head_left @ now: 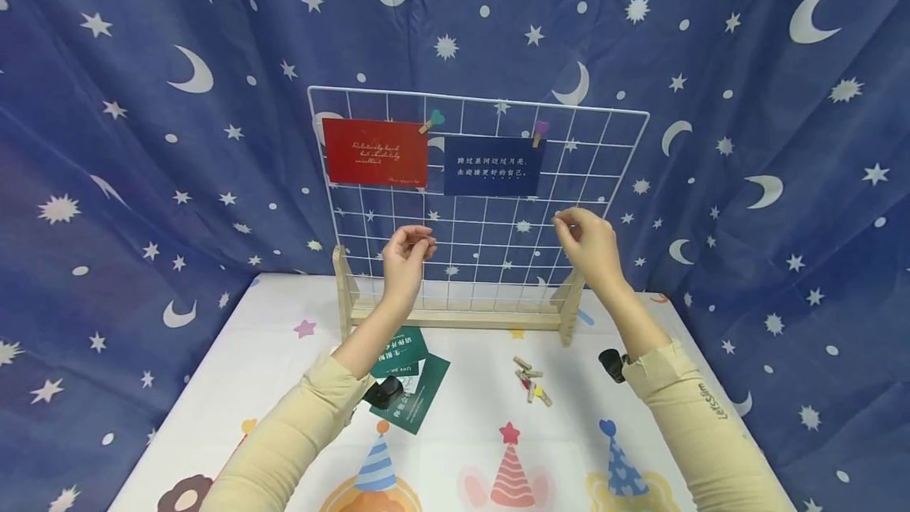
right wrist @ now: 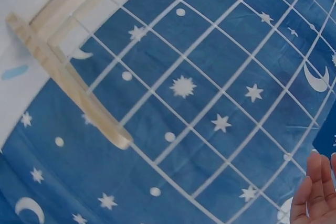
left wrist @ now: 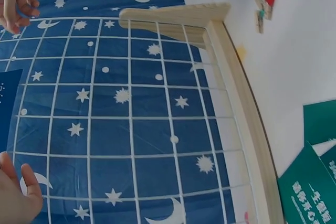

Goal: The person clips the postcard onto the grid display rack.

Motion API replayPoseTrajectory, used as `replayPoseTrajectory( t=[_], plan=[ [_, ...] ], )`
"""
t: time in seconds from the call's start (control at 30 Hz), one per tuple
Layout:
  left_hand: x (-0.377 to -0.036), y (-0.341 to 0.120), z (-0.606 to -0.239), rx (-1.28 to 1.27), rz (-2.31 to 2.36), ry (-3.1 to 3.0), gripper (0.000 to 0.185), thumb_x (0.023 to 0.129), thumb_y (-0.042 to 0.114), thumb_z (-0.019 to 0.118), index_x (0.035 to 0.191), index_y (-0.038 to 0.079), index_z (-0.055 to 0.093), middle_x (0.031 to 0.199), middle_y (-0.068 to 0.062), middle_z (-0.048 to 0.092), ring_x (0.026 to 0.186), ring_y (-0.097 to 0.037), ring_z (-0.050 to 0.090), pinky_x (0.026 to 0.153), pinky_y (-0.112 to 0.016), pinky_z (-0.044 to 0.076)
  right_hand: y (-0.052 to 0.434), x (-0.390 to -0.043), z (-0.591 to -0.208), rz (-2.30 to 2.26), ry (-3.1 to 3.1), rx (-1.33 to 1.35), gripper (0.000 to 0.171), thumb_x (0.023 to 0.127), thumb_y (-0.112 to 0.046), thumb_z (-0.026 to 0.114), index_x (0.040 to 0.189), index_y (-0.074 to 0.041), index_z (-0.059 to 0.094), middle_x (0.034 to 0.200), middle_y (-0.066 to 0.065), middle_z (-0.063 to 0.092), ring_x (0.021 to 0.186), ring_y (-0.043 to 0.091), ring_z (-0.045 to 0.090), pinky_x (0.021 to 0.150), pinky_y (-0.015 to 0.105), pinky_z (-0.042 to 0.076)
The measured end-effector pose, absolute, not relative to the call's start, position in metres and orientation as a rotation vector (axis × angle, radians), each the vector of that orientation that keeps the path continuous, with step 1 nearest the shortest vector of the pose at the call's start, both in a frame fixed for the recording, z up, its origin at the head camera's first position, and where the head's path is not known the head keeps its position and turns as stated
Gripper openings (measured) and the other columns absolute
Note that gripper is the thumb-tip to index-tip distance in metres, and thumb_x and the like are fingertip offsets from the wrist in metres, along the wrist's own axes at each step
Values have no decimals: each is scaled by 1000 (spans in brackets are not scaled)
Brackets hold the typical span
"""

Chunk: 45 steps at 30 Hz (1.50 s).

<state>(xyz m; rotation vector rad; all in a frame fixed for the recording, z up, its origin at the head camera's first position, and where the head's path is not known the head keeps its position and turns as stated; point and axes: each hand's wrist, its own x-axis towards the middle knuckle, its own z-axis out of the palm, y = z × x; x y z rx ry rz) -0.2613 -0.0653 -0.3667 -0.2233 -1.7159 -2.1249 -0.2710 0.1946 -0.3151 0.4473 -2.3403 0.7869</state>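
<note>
Both hands are up at the wire grid (head_left: 490, 243): left hand (head_left: 405, 259) loosely curled, right hand (head_left: 590, 247) with fingertips pinched, both seemingly empty. Grid stands on the tabletop (head_left: 284, 370) in its wooden stand (head_left: 455, 314). Looks light and springy, so I'd grab the stiff wooden base.

Wire grid (head_left: 490, 243) stands at 12 o'clock on the counter (head_left: 298, 385); cards (head_left: 412, 385) lie at 9, clothespins (head_left: 532, 380) at 3.
</note>
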Motion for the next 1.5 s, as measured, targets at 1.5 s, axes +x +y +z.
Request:
replayPoseTrajectory(
  t=[1.5],
  plan=[
    [-208,-128,-480,-328,-1876,-2426,28,95,3,51,122,-3,54,115,-20,61,109,-35,56,85,-18,48,227,-234,-446,1074,-2596,233,15,92,-9,58,94,3,67,83,14,69,73,19,60,60,18,47]
  ],
)
